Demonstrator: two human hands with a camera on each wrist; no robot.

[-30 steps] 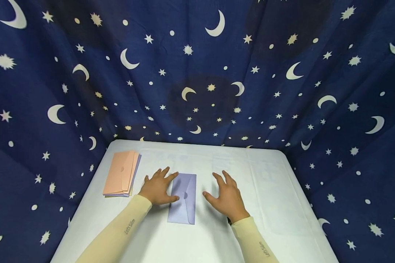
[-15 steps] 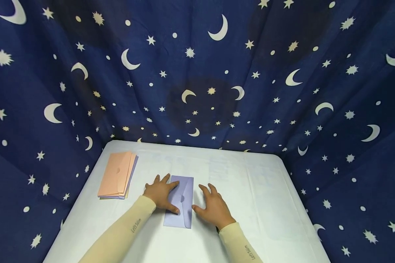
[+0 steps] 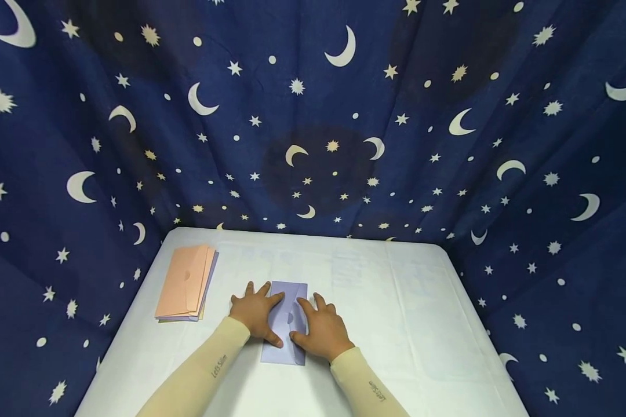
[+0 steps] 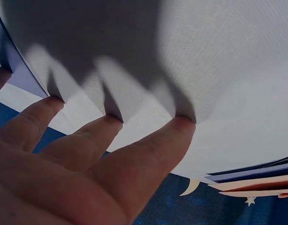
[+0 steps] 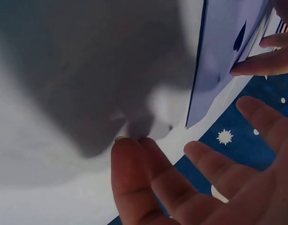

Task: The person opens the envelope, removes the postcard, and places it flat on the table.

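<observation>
A lavender envelope (image 3: 283, 355) lies flap side up on the white table, its flap seam and round tab showing between the hands. The left hand (image 3: 255, 314) spreads over its left edge, thumb and index finger on the paper. In the left wrist view, the other fingertips (image 4: 184, 123) touch the tabletop beside it. From the right side, the right hand (image 3: 322, 331) reaches over the envelope with thumb and index finger extended above the flap. Its outer fingers (image 5: 130, 164) are spread near the tabletop in the right wrist view. Whether the right thumb touches the paper is unclear.
At the table's left stands a stack of envelopes (image 3: 182, 281), peach on top with lavender and yellowish edges below. The white table (image 3: 396, 324) has rounded far corners. A dark blue curtain (image 3: 313, 116) with moons and stars surrounds it at the back and sides.
The right hand has moved left from beside the envelope to over its right half. The left hand has shifted slightly toward the person along the envelope's left edge. The envelope has barely moved.
</observation>
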